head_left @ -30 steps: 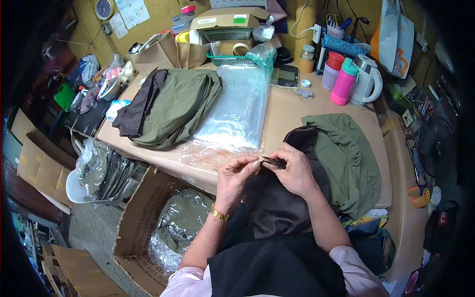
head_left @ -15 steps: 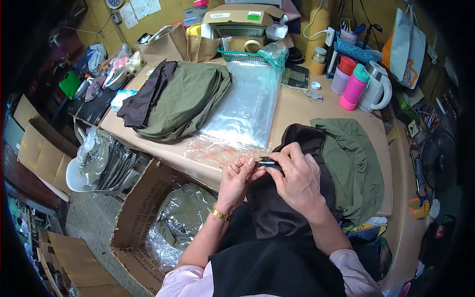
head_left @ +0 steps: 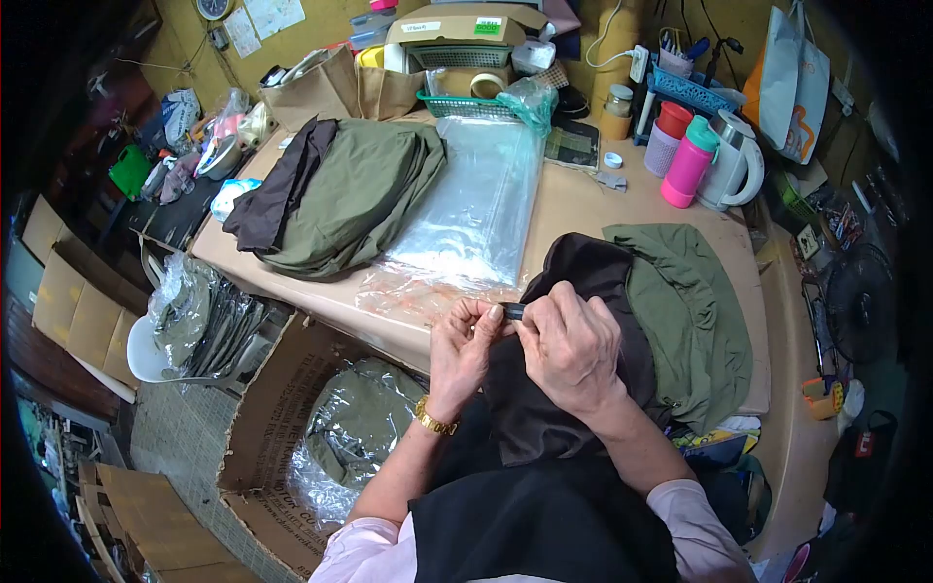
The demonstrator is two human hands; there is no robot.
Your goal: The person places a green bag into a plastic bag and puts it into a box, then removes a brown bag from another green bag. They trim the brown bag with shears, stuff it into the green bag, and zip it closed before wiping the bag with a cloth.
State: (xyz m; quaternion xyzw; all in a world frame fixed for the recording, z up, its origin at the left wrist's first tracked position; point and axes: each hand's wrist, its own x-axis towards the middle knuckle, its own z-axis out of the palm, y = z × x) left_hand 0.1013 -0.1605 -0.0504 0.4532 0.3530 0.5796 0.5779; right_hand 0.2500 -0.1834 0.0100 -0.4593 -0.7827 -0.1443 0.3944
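Observation:
My left hand [head_left: 461, 342] pinches a small black piece [head_left: 512, 311] between thumb and fingertips. From the other side, my right hand [head_left: 575, 352] has its fingers closed around the same piece; its exact kind is too small to make out. Below and behind the hands lies a dark brown cloth [head_left: 603, 282], partly hidden by my right hand and hanging over the table edge towards my lap. Joined or lying against it on the right is a bunched olive-green cloth [head_left: 690, 311].
On the table [head_left: 583, 209] lie another olive-green and brown cloth [head_left: 360, 194] and a stack of clear plastic bags [head_left: 486, 209]. A pink bottle [head_left: 686, 170] and a kettle [head_left: 731, 165] stand back right. Below left, a cardboard box [head_left: 258, 428] holds plastic-wrapped green cloth.
The fingers of my right hand have closed in further around the small black piece, covering more of it. The view has shifted slightly; the cloths lie as before.

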